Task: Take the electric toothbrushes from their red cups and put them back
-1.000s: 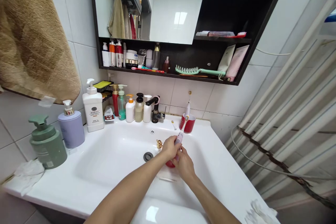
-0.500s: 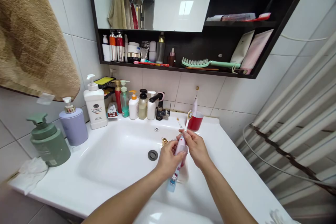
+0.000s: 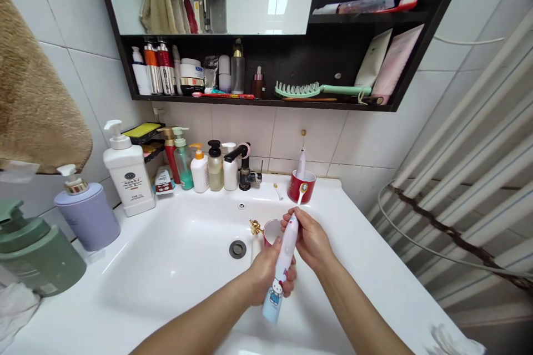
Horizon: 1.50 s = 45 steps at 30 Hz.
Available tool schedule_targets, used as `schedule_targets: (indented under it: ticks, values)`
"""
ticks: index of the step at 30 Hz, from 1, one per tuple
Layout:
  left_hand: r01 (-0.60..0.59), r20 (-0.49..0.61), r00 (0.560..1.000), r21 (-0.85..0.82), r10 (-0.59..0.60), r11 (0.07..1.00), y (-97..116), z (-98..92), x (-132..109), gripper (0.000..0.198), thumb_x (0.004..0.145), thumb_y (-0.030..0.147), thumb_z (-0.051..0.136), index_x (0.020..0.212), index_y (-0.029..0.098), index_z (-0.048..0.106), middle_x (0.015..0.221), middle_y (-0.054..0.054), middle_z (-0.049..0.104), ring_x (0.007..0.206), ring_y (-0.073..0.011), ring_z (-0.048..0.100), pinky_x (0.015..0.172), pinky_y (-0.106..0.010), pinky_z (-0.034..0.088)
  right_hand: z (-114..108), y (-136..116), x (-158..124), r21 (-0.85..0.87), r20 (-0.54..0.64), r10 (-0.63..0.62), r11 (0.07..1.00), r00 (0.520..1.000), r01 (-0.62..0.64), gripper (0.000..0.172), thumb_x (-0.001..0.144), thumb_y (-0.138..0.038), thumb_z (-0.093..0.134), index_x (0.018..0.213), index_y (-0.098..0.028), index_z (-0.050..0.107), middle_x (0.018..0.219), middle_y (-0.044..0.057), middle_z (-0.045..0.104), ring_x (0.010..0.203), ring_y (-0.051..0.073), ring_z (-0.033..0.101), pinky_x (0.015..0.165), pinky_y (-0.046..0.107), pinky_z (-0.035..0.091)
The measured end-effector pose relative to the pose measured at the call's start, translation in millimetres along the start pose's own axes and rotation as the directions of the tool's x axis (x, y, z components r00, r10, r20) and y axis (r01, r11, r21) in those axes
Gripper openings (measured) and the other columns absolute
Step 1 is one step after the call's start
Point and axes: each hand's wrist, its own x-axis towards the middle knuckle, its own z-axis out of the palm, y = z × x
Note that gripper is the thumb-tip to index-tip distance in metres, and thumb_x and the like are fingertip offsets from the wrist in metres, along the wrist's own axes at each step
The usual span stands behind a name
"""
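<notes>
An electric toothbrush (image 3: 287, 244) with a pink and light-blue handle and a cartoon cat print slants over the sink. My left hand (image 3: 264, 272) wraps around its handle. The fingers of my right hand (image 3: 314, 238) are closed at the neck, where the white brush head (image 3: 303, 189) joins the handle. Behind my hands, in the sink, a cup (image 3: 271, 227) with a gold handle is partly hidden. On the back ledge a red cup (image 3: 310, 193) holds a second toothbrush (image 3: 301, 162) upright. A loose brush head (image 3: 278, 192) lies left of that cup.
The white sink (image 3: 175, 255) has a dark drain (image 3: 237, 249). A black faucet (image 3: 245, 169) stands at its back, with several pump bottles (image 3: 200, 172) to the left. A shelf cabinet (image 3: 266, 102) hangs above. Pipes (image 3: 466, 199) line the right side.
The camera view has shifted, so the scene sits further left. My left hand has slid lower on the handle, its fingers now wrapped behind it. My right hand stays at the neck.
</notes>
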Motion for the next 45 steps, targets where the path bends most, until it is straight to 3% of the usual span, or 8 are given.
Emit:
schedule_targets:
  ticks: [7, 11, 20, 25, 30, 35, 41, 45]
  values:
    - [-0.167, -0.116, 0.976, 0.149, 0.185, 0.975, -5.7, 1.2, 1.7, 0.048, 0.062, 0.06, 0.022, 0.059, 0.015, 0.039, 0.039, 0.004, 0.037, 0.028, -0.0048, 0.033, 0.033, -0.018, 0.022, 1.0, 0.7, -2.9, -0.013, -0.041, -0.043, 0.999, 0.998, 0.043, 0.009, 0.061, -0.025, 0.052, 0.06, -0.017, 0.05, 0.05, -0.002, 0.053, 0.046, 0.009, 0.05, 0.049, 0.022, 0.042]
    - [0.011, -0.029, 1.0, 0.006, -0.01, 1.0, -6.6, 2.9, 1.0, 0.049, 0.061, 0.062, 0.019, 0.064, 0.016, 0.037, 0.039, 0.006, 0.036, 0.028, -0.0036, 0.031, 0.035, -0.017, 0.022, -0.3, 1.4, -3.7, 0.039, -0.029, -0.015, 0.999, 0.999, 0.016, 0.009, 0.062, -0.025, 0.052, 0.058, -0.016, 0.049, 0.048, -0.003, 0.052, 0.045, 0.009, 0.049, 0.05, 0.023, 0.042]
    - [0.061, -0.007, 0.998, -0.027, -0.061, 0.998, -7.7, 4.7, -0.4, 0.047, 0.062, 0.06, 0.02, 0.063, 0.016, 0.035, 0.039, 0.006, 0.035, 0.028, -0.0027, 0.029, 0.036, -0.017, 0.02, -0.8, -0.5, -2.9, 0.088, -0.014, -0.007, 0.996, 1.0, 0.008, 0.011, 0.064, -0.025, 0.05, 0.057, -0.016, 0.048, 0.045, -0.004, 0.049, 0.042, 0.007, 0.047, 0.047, 0.021, 0.041]
    - [-0.19, -0.151, 0.964, 0.174, 0.217, 0.966, -11.3, 2.0, 2.0, 0.044, 0.064, 0.057, 0.024, 0.061, 0.016, 0.037, 0.039, 0.005, 0.037, 0.028, -0.0045, 0.032, 0.034, -0.018, 0.023, -2.4, -0.4, -0.7, 0.033, 0.004, -0.019, 0.999, 1.0, 0.019, 0.01, 0.063, -0.025, 0.051, 0.061, -0.015, 0.049, 0.049, -0.002, 0.051, 0.046, 0.009, 0.049, 0.049, 0.024, 0.042]
    - [0.05, -0.024, 0.998, -0.01, -0.051, 0.999, -10.0, 3.7, 1.3, 0.044, 0.065, 0.057, 0.019, 0.063, 0.016, 0.036, 0.038, 0.006, 0.034, 0.027, -0.0036, 0.029, 0.033, -0.017, 0.021, -3.5, -0.9, -1.0, 0.042, -0.032, -0.015, 0.999, 0.999, 0.016, 0.011, 0.062, -0.025, 0.052, 0.058, -0.015, 0.048, 0.046, -0.003, 0.048, 0.043, 0.008, 0.047, 0.047, 0.023, 0.042]
    - [-0.16, -0.153, 0.97, 0.187, 0.19, 0.969, -11.9, 4.8, 2.1, 0.042, 0.066, 0.055, 0.023, 0.063, 0.016, 0.038, 0.038, 0.005, 0.038, 0.027, -0.0052, 0.033, 0.033, -0.018, 0.022, -2.6, 2.4, -0.4, 0.056, -0.053, -0.028, 0.998, 0.998, 0.031, 0.011, 0.062, -0.025, 0.051, 0.058, -0.016, 0.048, 0.046, -0.004, 0.047, 0.044, 0.009, 0.047, 0.047, 0.023, 0.042]
    - [0.169, -0.009, 0.985, -0.07, -0.17, 0.983, -7.4, 4.9, -0.9, 0.046, 0.066, 0.057, 0.014, 0.062, 0.016, 0.036, 0.039, 0.005, 0.035, 0.027, -0.0035, 0.03, 0.035, -0.017, 0.02, -9.8, 1.9, 7.0, 0.092, -0.102, -0.002, 0.996, 0.995, 0.011, 0.011, 0.061, -0.025, 0.052, 0.057, -0.016, 0.049, 0.047, -0.004, 0.046, 0.043, 0.006, 0.044, 0.048, 0.021, 0.041]
    - [0.189, 0.024, 0.982, -0.08, -0.188, 0.979, -7.8, 6.3, -3.5, 0.049, 0.064, 0.06, 0.013, 0.06, 0.016, 0.036, 0.039, 0.005, 0.034, 0.027, -0.003, 0.028, 0.036, -0.017, 0.018, -24.0, -9.3, 16.2, -0.091, -0.218, -0.168, 0.984, 0.961, 0.152, 0.015, 0.059, -0.031, 0.052, 0.06, -0.017, 0.051, 0.046, -0.005, 0.042, 0.042, 0.005, 0.041, 0.045, 0.018, 0.038]
